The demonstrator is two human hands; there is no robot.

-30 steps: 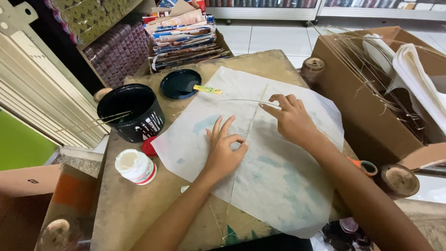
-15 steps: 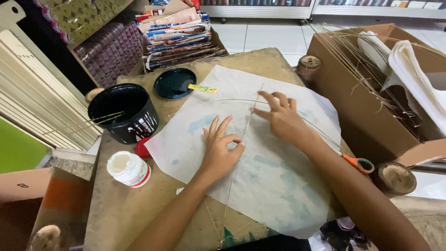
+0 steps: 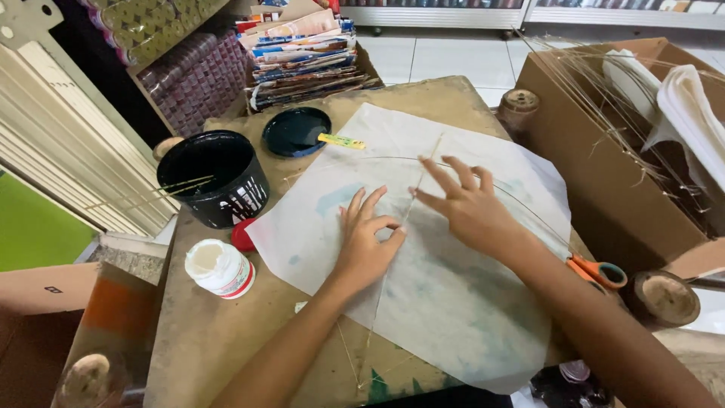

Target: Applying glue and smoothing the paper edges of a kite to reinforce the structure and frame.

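A sheet of thin white paper [image 3: 453, 317] with pale blue stains lies on a worn brown table [image 3: 226, 347]. A thin straight stick [image 3: 393, 249] runs across the paper from far to near, and a bowed stick [image 3: 377, 159] curves over its far part. My left hand [image 3: 366, 245] lies flat on the paper, fingers spread, touching the straight stick. My right hand [image 3: 468, 204] rests on the paper just right of the stick, its fingers stretched toward it.
A black tub [image 3: 215, 177] holding thin sticks stands at the left, its dark lid [image 3: 294, 130] behind it. A white glue pot [image 3: 219, 266] sits near the left edge. Orange-handled scissors [image 3: 600, 270] lie at the right, beside a cardboard box [image 3: 604, 151] of sticks and paper.
My right hand has slid nearer and a little left along the paper, from the bowed stick toward the straight one. My left hand stays flat in much the same place.
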